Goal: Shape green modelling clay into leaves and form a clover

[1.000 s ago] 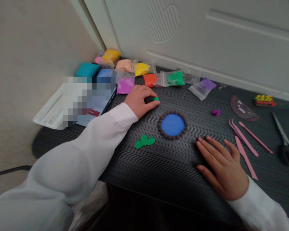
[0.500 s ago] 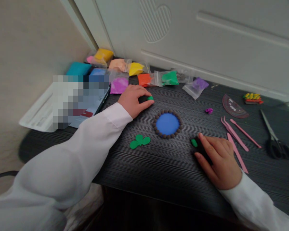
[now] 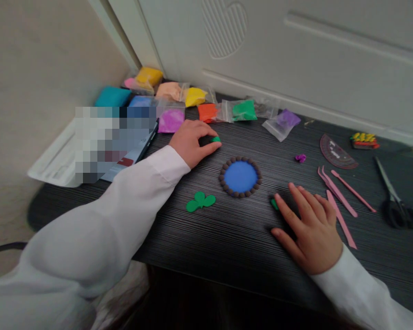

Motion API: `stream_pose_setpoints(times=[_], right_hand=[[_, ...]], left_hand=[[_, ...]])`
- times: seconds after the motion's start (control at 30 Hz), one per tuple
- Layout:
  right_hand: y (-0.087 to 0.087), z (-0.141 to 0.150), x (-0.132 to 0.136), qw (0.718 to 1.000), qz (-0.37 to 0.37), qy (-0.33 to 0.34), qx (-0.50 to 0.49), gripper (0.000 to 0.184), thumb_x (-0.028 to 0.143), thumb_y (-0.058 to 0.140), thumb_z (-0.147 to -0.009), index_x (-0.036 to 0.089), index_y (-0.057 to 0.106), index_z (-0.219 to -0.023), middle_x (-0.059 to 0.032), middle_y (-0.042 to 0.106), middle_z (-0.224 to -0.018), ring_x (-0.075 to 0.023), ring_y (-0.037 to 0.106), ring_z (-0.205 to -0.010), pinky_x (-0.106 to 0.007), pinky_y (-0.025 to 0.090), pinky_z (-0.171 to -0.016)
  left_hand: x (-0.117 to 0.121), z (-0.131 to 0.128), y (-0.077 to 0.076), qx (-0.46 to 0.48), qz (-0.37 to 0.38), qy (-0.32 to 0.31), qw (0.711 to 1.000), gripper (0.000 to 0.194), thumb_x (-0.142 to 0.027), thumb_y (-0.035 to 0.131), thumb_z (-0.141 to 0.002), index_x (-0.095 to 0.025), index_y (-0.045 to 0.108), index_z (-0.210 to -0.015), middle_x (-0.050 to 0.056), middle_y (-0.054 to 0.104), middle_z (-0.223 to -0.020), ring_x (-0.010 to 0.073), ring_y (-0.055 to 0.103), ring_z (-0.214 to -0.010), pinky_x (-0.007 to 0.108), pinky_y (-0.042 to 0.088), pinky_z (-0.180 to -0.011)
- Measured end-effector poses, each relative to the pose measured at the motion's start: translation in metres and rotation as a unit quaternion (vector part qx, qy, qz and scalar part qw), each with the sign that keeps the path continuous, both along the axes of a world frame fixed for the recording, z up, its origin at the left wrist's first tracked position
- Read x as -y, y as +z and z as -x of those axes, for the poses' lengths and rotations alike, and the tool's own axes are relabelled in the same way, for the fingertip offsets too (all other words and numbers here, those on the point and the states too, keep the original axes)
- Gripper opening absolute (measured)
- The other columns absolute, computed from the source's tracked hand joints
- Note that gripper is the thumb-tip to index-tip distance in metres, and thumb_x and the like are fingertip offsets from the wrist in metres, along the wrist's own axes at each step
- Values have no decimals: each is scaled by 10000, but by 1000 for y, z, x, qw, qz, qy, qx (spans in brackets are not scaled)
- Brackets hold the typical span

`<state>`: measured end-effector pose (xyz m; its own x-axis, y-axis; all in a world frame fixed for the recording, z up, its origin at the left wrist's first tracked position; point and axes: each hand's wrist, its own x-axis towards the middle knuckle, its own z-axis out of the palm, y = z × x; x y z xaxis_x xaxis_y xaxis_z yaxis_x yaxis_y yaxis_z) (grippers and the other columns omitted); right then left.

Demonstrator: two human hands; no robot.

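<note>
My left hand (image 3: 194, 143) rests on the table with thumb and forefinger closed around a small green clay piece (image 3: 215, 139). My right hand (image 3: 309, 229) is open, fingers spread and palm down. Its forefinger touches or partly covers another small green clay piece (image 3: 274, 203); contact is hard to tell. Between the hands lies a blue clay disc (image 3: 241, 176) ringed by brown clay balls (image 3: 228, 188). Closer to me is a flat green three-leaf clay shape (image 3: 200, 201).
Bags of coloured clay (image 3: 244, 110) line the back by the white panel. A phone (image 3: 137, 142), partly blurred out, lies left. On the right are purple clay (image 3: 300, 158), a protractor (image 3: 337, 151), pink tweezers (image 3: 340, 195), other pink tools (image 3: 342, 222), scissors (image 3: 395, 201) and a multicoloured clay piece (image 3: 365, 140).
My right hand has spread its fingers and shifted slightly left, its forefinger now over part of the green piece beside it. My left hand stays put.
</note>
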<state>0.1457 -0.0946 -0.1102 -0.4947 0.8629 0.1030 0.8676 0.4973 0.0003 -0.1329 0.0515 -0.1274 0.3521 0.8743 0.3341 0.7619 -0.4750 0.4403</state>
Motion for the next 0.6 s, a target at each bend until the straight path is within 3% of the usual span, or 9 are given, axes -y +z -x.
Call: stream_pose_setpoints(times=[0.07,0.27,0.4,0.6], right_hand=[[-1,1,0,1000,-6,-15,-1,579,507,464,-733,204,424,-1226,-173,308,-1347,-313,310,-1210,-519,240,-925],[1,5,4,999,45,27,0,572,544,439,-731,284,392,-1238,-114,311,-1359,-284,293,-1227,-517,197,-957],[2,2,1,1000,1,-26,0,581,513,457,-734,209,424,-1227,-170,288,-1357,-322,286,-1221,-529,213,-936],[4,8,4,997,57,49,2,566,544,438,-732,300,385,-1239,-110,296,-1367,-296,285,-1228,-536,178,-955]], left_hand=[[0,0,0,-2,2,-4,1000,297,-393,517,-727,-158,627,-872,44,640,-910,173,546,-916,323,374,-844],[0,0,1,-11,-1,-1,1000,296,-394,516,-725,-159,630,-865,46,642,-907,176,549,-914,322,378,-841],[0,1,0,-8,-6,-4,1000,284,-395,524,-721,-172,627,-863,37,643,-907,170,551,-920,316,380,-845],[0,0,0,-4,-11,-6,1000,275,-387,535,-717,-169,630,-855,44,645,-905,171,555,-913,315,381,-842]])
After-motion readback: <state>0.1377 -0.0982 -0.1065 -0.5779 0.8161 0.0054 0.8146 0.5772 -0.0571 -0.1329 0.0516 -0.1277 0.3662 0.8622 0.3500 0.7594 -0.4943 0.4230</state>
